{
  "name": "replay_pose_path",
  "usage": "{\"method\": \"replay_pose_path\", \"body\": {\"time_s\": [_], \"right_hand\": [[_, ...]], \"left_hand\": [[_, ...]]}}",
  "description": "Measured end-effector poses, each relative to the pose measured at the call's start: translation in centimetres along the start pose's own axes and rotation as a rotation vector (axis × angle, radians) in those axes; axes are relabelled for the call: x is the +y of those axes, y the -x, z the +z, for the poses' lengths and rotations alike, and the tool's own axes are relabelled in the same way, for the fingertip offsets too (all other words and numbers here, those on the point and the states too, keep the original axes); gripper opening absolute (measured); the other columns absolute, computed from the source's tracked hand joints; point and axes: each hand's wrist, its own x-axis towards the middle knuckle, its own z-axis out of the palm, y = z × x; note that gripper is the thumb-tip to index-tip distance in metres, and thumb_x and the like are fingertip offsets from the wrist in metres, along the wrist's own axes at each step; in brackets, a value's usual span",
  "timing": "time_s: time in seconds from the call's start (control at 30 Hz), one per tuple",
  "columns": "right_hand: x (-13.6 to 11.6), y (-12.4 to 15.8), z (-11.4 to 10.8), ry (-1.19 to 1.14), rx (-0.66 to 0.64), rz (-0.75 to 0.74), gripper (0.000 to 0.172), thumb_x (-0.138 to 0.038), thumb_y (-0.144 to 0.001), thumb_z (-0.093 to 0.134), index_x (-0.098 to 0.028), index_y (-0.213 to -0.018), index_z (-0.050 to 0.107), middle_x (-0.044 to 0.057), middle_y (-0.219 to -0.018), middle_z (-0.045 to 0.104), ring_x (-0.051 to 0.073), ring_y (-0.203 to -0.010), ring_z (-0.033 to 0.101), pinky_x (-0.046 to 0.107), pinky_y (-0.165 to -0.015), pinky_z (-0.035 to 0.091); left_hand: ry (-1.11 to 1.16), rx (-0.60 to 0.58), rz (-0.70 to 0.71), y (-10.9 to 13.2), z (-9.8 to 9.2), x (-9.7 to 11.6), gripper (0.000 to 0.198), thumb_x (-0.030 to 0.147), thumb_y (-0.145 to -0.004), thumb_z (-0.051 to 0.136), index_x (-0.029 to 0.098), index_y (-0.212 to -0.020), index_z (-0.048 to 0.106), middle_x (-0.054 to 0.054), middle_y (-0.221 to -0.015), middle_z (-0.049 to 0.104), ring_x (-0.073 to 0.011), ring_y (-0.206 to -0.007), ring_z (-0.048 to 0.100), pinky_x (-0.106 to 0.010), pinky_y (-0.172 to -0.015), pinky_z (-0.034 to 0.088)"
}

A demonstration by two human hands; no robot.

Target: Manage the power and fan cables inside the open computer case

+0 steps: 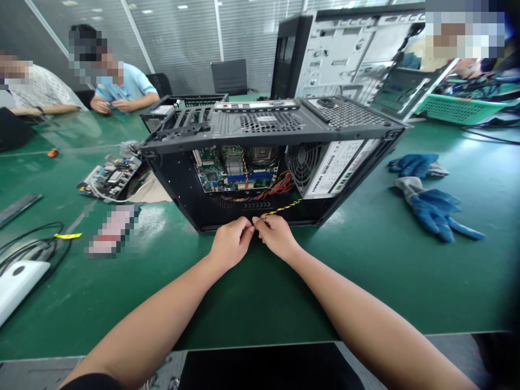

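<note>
Two hands, one case: your left hand (pixel 234 239) and right hand (pixel 277 236) nearly meet at the near lower edge of a black metal computer case (pixel 170 179).
Right grip: your thumb and fingers pinch a thin twisted yellow-and-black cable (pixel 289 207).
Left fingers: curled together just beside the right; whether they grip anything, you cannot tell.
Cable: stretches to you from the lower edge of the white-labelled power supply (pixel 341 165).
Green worktop (pixel 264 309): bears the case before you, blue-and-grey work gloves (pixel 434 208) to its right.
</note>
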Motion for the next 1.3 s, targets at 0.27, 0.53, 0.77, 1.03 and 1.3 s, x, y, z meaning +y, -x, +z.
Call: {"method": "replay_pose_path", "body": {"time_s": [0.27,0.53,0.77,1.03,1.3], "right_hand": [[-0.3,0.06,-0.21,0.013,-0.014,-0.03,0.04,-0.036,-0.091,0.051,-0.021,-0.054,0.048,-0.001,-0.051,0.052,0.013,-0.05,0.052,0.026,-0.055,0.038],[-0.52,0.19,-0.16,0.011,-0.026,-0.053,0.034,-0.034,-0.091,0.05,-0.022,-0.059,0.045,-0.003,-0.052,0.051,0.013,-0.052,0.051,0.026,-0.057,0.037],[-0.55,0.17,-0.17,0.054,-0.013,-0.038,0.036,-0.033,-0.091,0.05,-0.022,-0.057,0.045,-0.002,-0.051,0.051,0.013,-0.052,0.051,0.026,-0.057,0.036],[-0.6,0.13,-0.24,0.111,-0.006,-0.058,0.038,-0.033,-0.092,0.048,-0.021,-0.056,0.048,0.0,-0.055,0.053,0.014,-0.054,0.052,0.027,-0.056,0.035],[-0.7,0.21,-0.24,0.119,-0.002,-0.08,0.038,-0.033,-0.091,0.048,-0.021,-0.055,0.046,-0.001,-0.055,0.052,0.013,-0.054,0.05,0.027,-0.056,0.034]], "left_hand": [[-0.009,0.017,0.056,-0.1,-0.1,-0.01,0.015,0.018,-0.093,0.052,0.019,-0.079,0.056,0.0,-0.074,0.059,-0.0141,-0.07,0.055,-0.027,-0.067,0.04],[0.053,-0.027,0.008,-0.3,-0.04,0.04,0.019,0.016,-0.094,0.049,0.019,-0.076,0.055,0.001,-0.07,0.058,-0.0129,-0.065,0.053,-0.026,-0.064,0.038],[0.073,0.021,0.011,-0.18,0.03,-0.02,0.014,0.018,-0.091,0.054,0.019,-0.078,0.058,0.002,-0.068,0.059,-0.0125,-0.064,0.054,-0.026,-0.063,0.039],[0.096,0.072,0.03,0.0,0.38,-0.04,0.008,0.016,-0.084,0.063,0.019,-0.081,0.057,0.0,-0.074,0.062,-0.0132,-0.068,0.058,-0.025,-0.062,0.044],[0.063,0.084,0.024,0.06,0.32,0.07,0.01,0.012,-0.081,0.062,0.019,-0.078,0.055,0.0,-0.074,0.062,-0.0135,-0.068,0.058,-0.026,-0.063,0.045]]}}
